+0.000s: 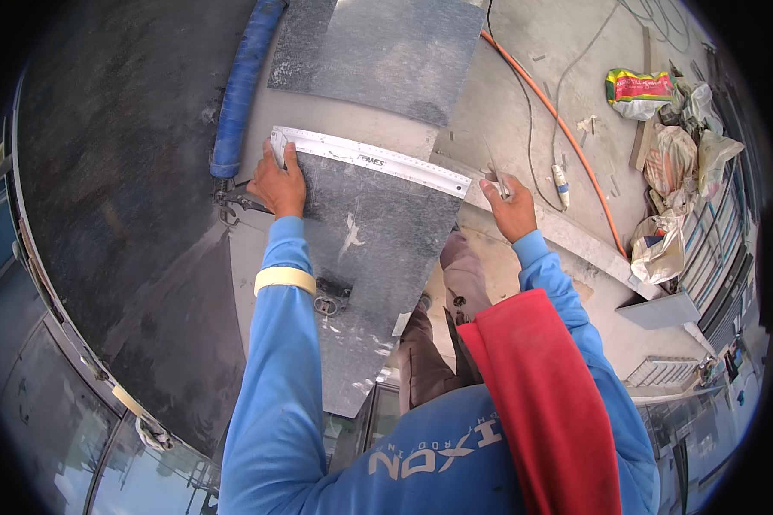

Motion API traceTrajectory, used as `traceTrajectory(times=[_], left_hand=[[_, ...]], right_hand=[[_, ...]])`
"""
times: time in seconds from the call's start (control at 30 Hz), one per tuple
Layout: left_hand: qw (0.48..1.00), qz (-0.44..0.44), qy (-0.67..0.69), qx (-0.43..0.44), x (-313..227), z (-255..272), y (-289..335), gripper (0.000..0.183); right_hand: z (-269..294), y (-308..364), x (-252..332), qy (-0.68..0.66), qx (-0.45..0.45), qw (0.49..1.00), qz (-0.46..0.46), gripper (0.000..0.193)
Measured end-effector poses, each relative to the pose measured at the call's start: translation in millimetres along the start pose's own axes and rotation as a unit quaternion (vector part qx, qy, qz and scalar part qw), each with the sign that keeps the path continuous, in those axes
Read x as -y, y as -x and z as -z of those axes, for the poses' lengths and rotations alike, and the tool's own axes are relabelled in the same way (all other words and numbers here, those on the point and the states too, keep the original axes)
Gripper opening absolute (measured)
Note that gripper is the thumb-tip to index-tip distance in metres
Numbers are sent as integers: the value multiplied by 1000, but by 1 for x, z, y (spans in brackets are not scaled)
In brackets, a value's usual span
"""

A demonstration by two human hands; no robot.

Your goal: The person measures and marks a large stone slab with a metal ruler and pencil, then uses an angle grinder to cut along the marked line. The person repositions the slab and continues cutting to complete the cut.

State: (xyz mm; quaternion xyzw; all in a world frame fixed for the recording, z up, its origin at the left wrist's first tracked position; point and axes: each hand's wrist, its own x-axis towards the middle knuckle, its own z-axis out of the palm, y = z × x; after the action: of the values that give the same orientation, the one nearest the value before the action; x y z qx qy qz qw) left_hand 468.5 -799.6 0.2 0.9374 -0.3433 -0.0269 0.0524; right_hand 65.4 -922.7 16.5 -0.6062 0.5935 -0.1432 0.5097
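Observation:
A long white metal ruler (pixel 386 165) with a thicker block at its left end lies across a dark grey sheet (pixel 378 223), close to the sheet's far edge. My left hand (pixel 280 184) grips the ruler's left end, thumb and fingers closed around the block. Just past the ruler's right end is my right hand (pixel 514 210), its fingers pinched on a thin pointed thing too small to name. A black metal clamp or pliers (pixel 236 202) sits left of my left hand. On the sheet near my left forearm lies a small metal ring-shaped piece (pixel 326 305).
A second grey sheet (pixel 386 51) lies beyond the ruler. At left, a blue tube (pixel 245 94) runs along a large dark surface (pixel 120 215). An orange hose (pixel 567 129), a white tube-shaped container (pixel 561 182), plastic bags (pixel 670 159) and a colourful sack (pixel 640 90) lie right.

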Motion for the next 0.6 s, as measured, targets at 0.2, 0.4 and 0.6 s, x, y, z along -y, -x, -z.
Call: traceTrajectory(times=[0.2,0.4,0.6], left_hand=[[999,4,-27,-26,1,-7,3,65],[999,15,-26,-18,-3,-4,4,65],[999,41,-35,-8,-6,-6,6,64]], right_hand=[[-38,0,6,-100,27,994,-27,37],[-37,5,4,-63,19,994,87,23],[-32,1,6,-26,41,983,176,33]])
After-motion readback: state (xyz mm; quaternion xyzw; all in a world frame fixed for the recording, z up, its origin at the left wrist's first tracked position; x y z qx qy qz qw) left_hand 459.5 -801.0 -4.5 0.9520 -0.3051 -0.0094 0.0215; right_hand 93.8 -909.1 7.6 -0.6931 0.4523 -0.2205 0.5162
